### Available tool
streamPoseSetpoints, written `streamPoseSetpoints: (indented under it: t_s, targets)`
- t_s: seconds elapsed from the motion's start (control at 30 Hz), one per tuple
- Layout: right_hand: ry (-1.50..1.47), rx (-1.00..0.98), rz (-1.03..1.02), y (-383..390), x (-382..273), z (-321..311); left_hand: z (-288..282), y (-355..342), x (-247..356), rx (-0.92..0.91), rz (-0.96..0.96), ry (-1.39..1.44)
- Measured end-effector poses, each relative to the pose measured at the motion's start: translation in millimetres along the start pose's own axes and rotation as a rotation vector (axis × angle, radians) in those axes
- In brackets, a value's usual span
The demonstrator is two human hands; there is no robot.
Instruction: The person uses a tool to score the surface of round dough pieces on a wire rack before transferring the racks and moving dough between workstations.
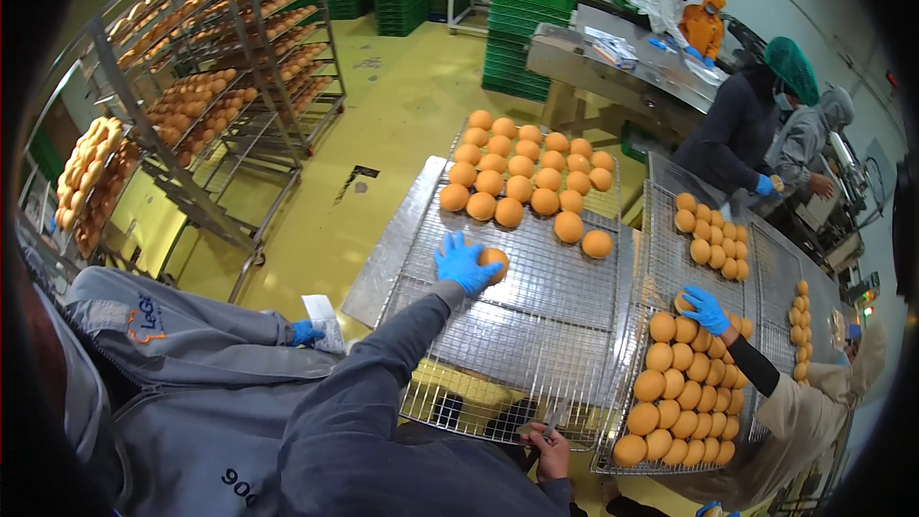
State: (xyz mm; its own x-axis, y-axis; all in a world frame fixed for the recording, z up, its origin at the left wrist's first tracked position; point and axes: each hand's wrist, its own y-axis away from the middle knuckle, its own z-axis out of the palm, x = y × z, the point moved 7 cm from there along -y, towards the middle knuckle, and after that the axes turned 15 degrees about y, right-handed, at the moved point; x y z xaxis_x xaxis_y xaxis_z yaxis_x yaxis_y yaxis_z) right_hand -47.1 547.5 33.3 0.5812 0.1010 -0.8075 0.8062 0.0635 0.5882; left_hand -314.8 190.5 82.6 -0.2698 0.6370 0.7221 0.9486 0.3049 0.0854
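My left hand [466,266], in a blue glove, reaches over the near wire rack [536,316] with its fingers round a round golden-brown bun [494,263]. The bun sits near the rack's left side. Lower down, at the rack's near edge, my bare right hand [550,452] is closed on a thin metal blade, like a small knife [557,414]; its handle is hidden in the fingers. Several similar buns [520,166] stand in rows on the far part of the rack, with a single bun [597,244] at their near right corner.
Right of the rack, a co-worker's gloved hand [706,309] touches buns on another rack full of buns [675,388]. A person [191,335] at left holds white paper [324,323]. A tall metal trolley [215,86] carries bun trays. Green crates [522,33] stand beyond; other people work at far right.
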Motion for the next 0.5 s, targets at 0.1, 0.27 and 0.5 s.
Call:
streamPoseSetpoints:
  t_s: [0.1,0.27,0.5]
  targets:
    - [0.008,0.000,0.045,-3.0,-1.1,-2.6,18.1,46.5,13.4,-0.089,0.064,-0.011]
    - [0.146,0.052,0.039,-6.1,-3.4,-0.5,48.8,115.6,39.6,-0.247,0.127,-0.034]
    - [0.017,-0.014,0.002,-12.6,-4.8,8.7,71.8,144.0,38.7,-0.204,0.294,0.014]
